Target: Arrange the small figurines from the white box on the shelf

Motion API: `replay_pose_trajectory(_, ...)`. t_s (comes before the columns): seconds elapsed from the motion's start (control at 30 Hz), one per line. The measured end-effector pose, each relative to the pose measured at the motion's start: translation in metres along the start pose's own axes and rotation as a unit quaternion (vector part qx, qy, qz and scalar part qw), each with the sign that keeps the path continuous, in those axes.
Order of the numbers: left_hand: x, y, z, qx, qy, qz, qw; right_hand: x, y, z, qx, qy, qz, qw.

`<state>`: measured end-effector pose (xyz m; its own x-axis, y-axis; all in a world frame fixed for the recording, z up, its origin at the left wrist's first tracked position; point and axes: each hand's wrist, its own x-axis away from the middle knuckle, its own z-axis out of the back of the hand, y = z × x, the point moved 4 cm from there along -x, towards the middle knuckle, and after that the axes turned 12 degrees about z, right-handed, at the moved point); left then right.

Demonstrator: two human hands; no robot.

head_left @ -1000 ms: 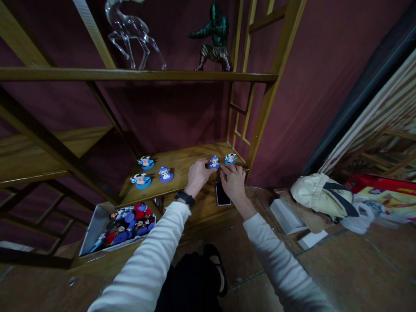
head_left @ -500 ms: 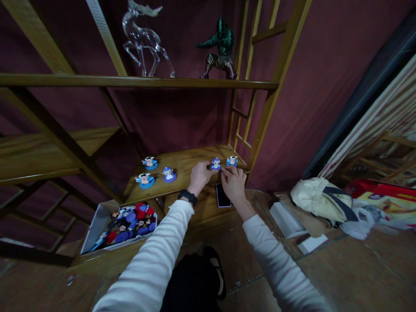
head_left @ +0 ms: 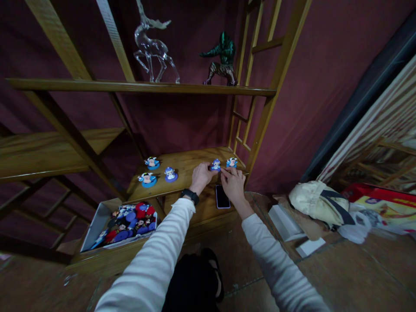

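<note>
A small purple-and-white figurine stands upright on the wooden shelf board, between my two hands. My left hand pinches it from the left, thumb and finger at its base. From the right, the fingers of my right hand are bent in against the same base. Just behind that hand is a blue-and-white figurine. Further left along the board stand another purple figurine and two blue-based figurines, one at the back and one in front.
An open box full of figurines sits low at the left. A phone lies on the lower ledge. Above are a clear deer statue and a crouching statue. A cream bag and cartons lie on the right floor.
The camera view has shifted slightly, so the shelf appears a little lower and further right. Both hands stay at the purple figurine, which has hardly moved.
</note>
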<state>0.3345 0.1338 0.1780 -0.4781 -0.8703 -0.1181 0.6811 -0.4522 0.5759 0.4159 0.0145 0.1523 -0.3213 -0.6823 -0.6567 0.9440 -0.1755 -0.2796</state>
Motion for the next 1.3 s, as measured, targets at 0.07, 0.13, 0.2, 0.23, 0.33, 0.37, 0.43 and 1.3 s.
replay_pose_trajectory(0.07, 0.001, 0.0, 0.0, 0.001, 0.001, 0.005, 1.0, 0.0, 0.0, 0.0, 0.003, -0.003, 0.0, 1.0)
replay_pose_trajectory(0.13, 0.002, 0.001, -0.001, -0.003, 0.003, 0.012, 1.0, 0.0, -0.001, 0.0, 0.005, -0.005, 0.0, 1.0)
replay_pose_trajectory(0.2, 0.004, 0.001, -0.001, -0.009, 0.009, 0.012, 1.0, -0.001, -0.001, 0.0, 0.007, -0.006, -0.003, 1.0)
replay_pose_trajectory(0.23, 0.005, 0.001, -0.001, -0.011, 0.013, 0.011, 1.0, -0.001, -0.001, -0.001, 0.008, -0.006, -0.004, 1.0)
replay_pose_trajectory(0.33, 0.007, 0.001, -0.001, -0.013, 0.022, 0.002, 1.0, 0.0, -0.001, -0.002, 0.011, -0.003, -0.002, 1.0)
replay_pose_trajectory(0.37, 0.008, 0.001, -0.001, -0.012, 0.022, 0.001, 1.0, 0.0, -0.001, -0.002, 0.012, -0.001, 0.002, 1.0)
replay_pose_trajectory(0.43, 0.009, 0.002, 0.0, -0.007, 0.019, -0.004, 1.0, 0.001, 0.0, -0.003, 0.012, 0.006, 0.009, 1.0)
replay_pose_trajectory(1.3, 0.219, -0.189, 0.02, 0.173, 0.095, 0.061, 0.978, 0.0, -0.062, -0.012, -0.088, 0.017, 0.088, 0.992)
